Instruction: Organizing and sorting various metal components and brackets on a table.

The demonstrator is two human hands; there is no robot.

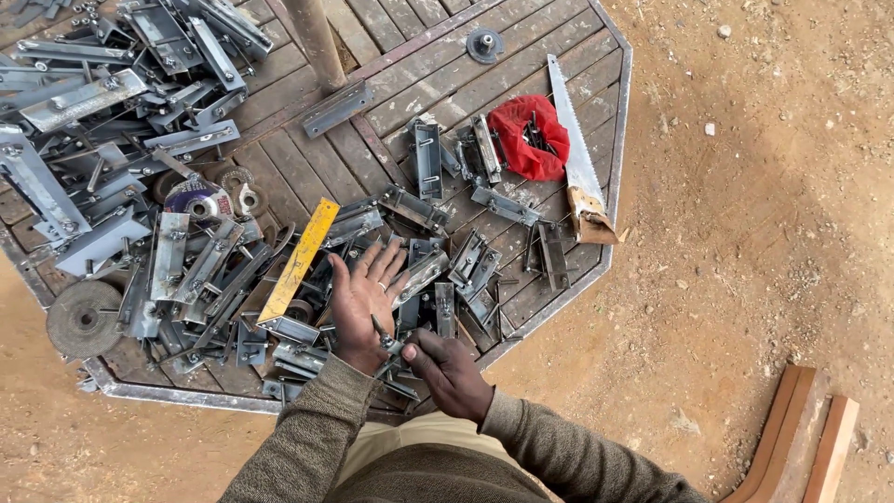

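Left hand lies open, fingers spread, over the brackets heaped on the counter. Right hand is closed on a small bolt-like part just beside the left wrist. Keep the left palm flat for support. The part looks short, grey, metallic; detail is unclear.

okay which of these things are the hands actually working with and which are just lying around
In hand:
left hand, open over the metal brackets
right hand, gripping a small bolt

Lying about:
hand saw
red cloth
yellow level
grinding disc
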